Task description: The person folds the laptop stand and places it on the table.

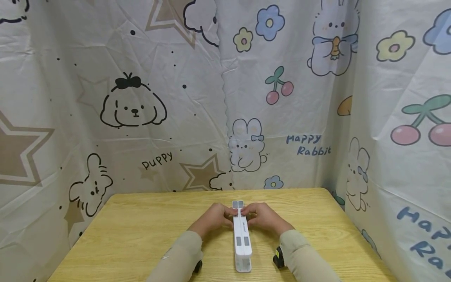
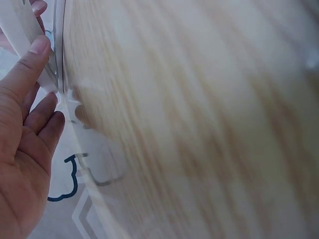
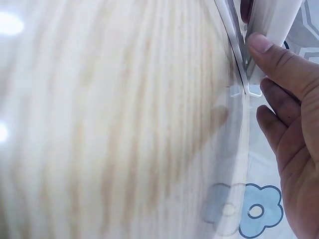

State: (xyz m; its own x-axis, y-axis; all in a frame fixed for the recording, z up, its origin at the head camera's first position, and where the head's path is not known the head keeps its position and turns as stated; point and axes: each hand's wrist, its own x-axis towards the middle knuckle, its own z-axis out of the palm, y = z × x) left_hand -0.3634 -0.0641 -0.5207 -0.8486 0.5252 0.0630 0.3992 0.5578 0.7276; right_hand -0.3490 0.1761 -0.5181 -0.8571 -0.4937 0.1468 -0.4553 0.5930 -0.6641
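A long white laptop stand point(image 1: 241, 226), folded narrow with grey pads on top, lies lengthwise near the middle of the table. From its left side my left hand point(image 1: 217, 216) grips it toward the far end, thumb on top. My right hand point(image 1: 263, 217) holds it from the right at about the same distance. In the left wrist view, the thumb point(image 2: 36, 52) presses against the white stand point(image 2: 17, 27), its lower fingers loosely bent. The right wrist view has the right thumb point(image 3: 266, 47) along the stand's side point(image 3: 276, 25).
The light wood-grain table point(image 1: 148, 231) reaches back to a hanging cloth point(image 1: 197, 98) printed with puppies, rabbits and flowers. More cloth point(image 1: 398, 172) hangs along the right side. Black wrist devices point(image 1: 278, 257) show below the sleeves.
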